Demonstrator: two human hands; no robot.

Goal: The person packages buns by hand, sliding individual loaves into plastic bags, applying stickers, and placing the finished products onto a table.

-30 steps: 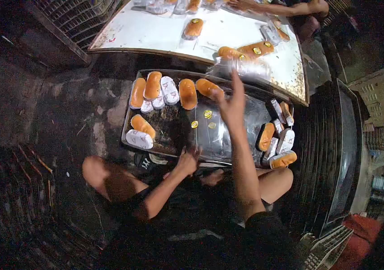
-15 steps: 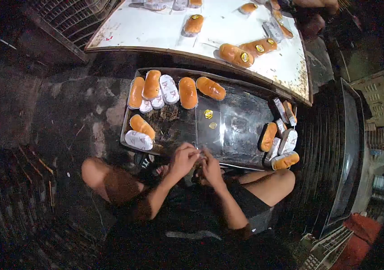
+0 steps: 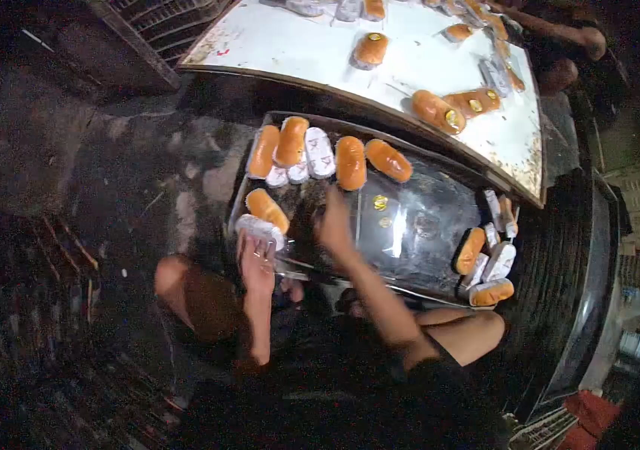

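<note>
My left hand (image 3: 257, 261) is at the tray's near left corner, fingers stretched out at the lower edge of a bun in a white paper liner (image 3: 261, 229), which lies liner side up. Whether it touches the bun is hard to tell. My right hand (image 3: 334, 229), smeared by motion, is over the tray (image 3: 301, 264), just below an upright-lying golden bun (image 3: 350, 163); its fingers cannot be made out. A clear plastic bag with a yellow sticker (image 3: 380, 202) lies flat on the tray's dark bottom, right of this hand.
More buns (image 3: 292, 142) line the tray's far left, and another group (image 3: 471, 250) fills its right end. Beyond stands a white table (image 3: 297, 56) with packed buns (image 3: 438, 112). Dark stacked trays (image 3: 563, 277) rise at right. Another person's arm (image 3: 552, 30) shows at top right.
My hands were together at the tray's near edge and have moved apart. The left went left to the liner-wrapped bun, the right forward over the tray. The view shifted, moving the scene rightward.
</note>
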